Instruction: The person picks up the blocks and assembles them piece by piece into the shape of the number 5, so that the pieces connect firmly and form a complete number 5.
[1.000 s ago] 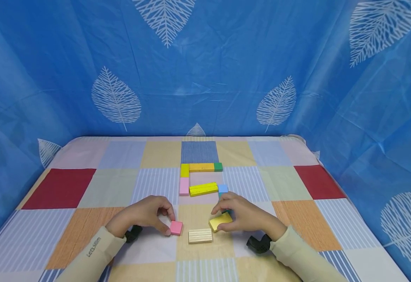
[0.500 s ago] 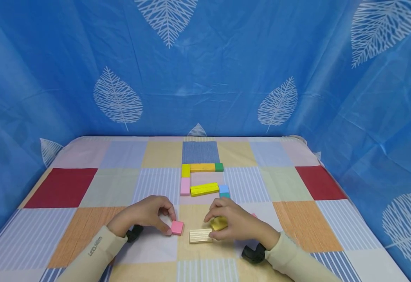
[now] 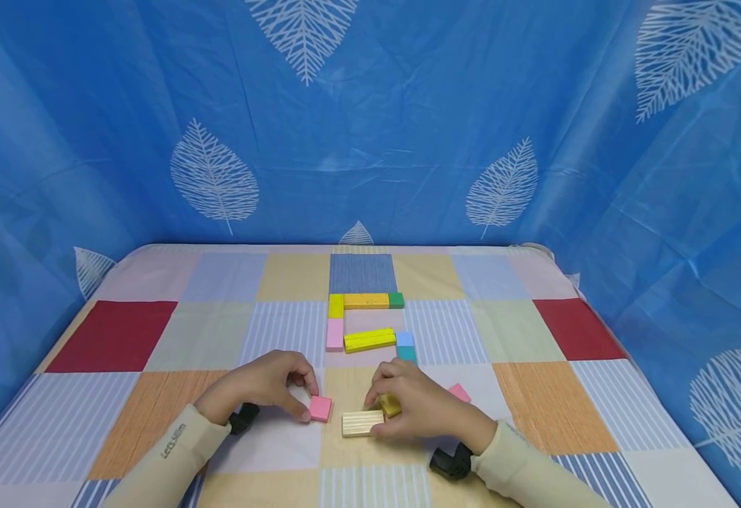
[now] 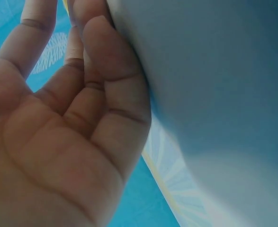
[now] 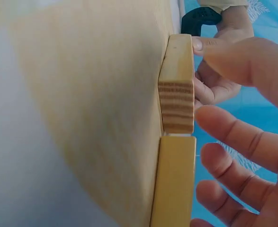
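Observation:
My left hand (image 3: 272,384) rests on the cloth with fingers loosely bent, the thumb tip touching the left edge of a small pink block (image 3: 320,409). In the left wrist view the left hand (image 4: 72,109) shows bent fingers, without the block. Over the right end of a plain striped-grain wooden block (image 3: 362,423) is my right hand (image 3: 411,398), its thumb tip at that block. A gold-yellow block (image 3: 390,404) lies partly hidden beneath its fingers. The right wrist view shows the wooden block (image 5: 176,90) end-on beside the yellow block (image 5: 174,179), the fingers spread just above them.
Farther back, yellow (image 3: 336,306), light pink (image 3: 335,335), orange (image 3: 366,301) and green (image 3: 396,300) blocks form a corner. Yellow sticks (image 3: 369,340) lie beside blue (image 3: 404,339) and teal (image 3: 406,353) blocks. Another pink block (image 3: 459,392) shows behind the right hand.
The right hand has moved left and toward the near side, from the yellow block to the plain wooden one. A pink block behind it has come into view. The left hand stays put.

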Demonstrator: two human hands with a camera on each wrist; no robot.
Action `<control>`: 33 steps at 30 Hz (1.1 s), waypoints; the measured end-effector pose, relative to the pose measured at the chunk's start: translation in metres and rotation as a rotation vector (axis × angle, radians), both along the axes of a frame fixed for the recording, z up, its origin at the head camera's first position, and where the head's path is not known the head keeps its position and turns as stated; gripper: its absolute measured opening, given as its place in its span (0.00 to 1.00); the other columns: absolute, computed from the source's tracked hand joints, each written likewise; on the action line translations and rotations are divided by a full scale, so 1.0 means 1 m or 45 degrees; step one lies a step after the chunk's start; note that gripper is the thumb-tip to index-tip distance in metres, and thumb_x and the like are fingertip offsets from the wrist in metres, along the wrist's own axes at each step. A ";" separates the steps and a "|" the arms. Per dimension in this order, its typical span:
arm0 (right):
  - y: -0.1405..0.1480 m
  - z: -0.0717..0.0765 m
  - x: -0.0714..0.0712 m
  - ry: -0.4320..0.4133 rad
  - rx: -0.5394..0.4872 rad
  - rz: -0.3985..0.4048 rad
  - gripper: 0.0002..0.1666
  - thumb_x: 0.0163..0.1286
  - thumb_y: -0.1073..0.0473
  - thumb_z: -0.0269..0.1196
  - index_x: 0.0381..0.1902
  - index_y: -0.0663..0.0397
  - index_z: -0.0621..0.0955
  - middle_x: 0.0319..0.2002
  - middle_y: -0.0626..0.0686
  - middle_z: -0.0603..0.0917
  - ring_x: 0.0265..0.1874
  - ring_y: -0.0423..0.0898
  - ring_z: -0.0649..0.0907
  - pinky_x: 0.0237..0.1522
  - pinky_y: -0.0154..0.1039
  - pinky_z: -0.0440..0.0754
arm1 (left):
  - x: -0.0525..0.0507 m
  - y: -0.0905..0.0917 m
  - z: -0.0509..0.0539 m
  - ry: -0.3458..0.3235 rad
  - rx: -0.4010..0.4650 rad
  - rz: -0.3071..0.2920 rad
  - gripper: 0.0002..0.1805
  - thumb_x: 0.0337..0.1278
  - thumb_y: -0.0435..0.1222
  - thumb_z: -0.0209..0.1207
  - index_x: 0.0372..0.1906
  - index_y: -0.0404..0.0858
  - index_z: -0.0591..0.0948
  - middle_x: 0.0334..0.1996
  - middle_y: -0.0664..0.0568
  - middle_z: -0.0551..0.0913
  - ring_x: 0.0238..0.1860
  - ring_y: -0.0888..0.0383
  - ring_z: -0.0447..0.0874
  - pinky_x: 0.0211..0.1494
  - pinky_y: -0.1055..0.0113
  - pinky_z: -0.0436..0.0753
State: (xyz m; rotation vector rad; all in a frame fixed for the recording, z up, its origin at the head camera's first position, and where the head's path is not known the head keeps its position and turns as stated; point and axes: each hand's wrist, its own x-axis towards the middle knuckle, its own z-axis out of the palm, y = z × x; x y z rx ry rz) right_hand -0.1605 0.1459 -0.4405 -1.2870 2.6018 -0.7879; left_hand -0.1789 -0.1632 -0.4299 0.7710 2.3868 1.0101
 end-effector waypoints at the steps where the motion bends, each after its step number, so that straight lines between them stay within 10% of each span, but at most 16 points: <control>1: -0.001 0.000 0.000 0.005 0.015 0.000 0.14 0.60 0.53 0.83 0.41 0.45 0.91 0.42 0.38 0.79 0.47 0.36 0.72 0.55 0.40 0.73 | 0.000 0.000 0.000 0.001 -0.002 0.001 0.14 0.46 0.36 0.85 0.34 0.46 0.89 0.36 0.61 0.78 0.37 0.64 0.70 0.44 0.68 0.73; 33: -0.011 0.001 -0.003 0.062 0.095 -0.079 0.13 0.60 0.50 0.83 0.37 0.45 0.90 0.40 0.38 0.77 0.43 0.37 0.71 0.52 0.42 0.71 | 0.001 0.002 0.001 0.005 -0.018 0.028 0.14 0.44 0.34 0.85 0.33 0.45 0.89 0.34 0.61 0.79 0.37 0.62 0.72 0.45 0.68 0.75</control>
